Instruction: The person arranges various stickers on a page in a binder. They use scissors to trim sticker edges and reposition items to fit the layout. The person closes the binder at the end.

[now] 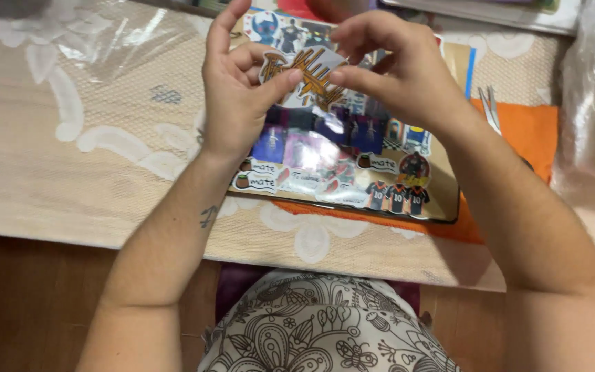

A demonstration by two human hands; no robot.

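Pinching an orange-and-white sticker (306,74) between thumb and fingers, the left hand (239,89) and right hand (397,72) both keep a narrow grip on it, raised above a board covered with stickers (352,172). That board lies on an orange cloth (525,127) on the counter (49,172).

The sticker (306,74) is white-edged with orange and black lettering. The sheet (352,162) below is tan, crowded with cut-outs in blue, purple, black and red (some glare-washed). The tablecloth (70,151) is beige mesh with white floral shapes. An orange cloth (528,127) shows at right. The shirt (311,327) is cream with black line-drawn flowers.
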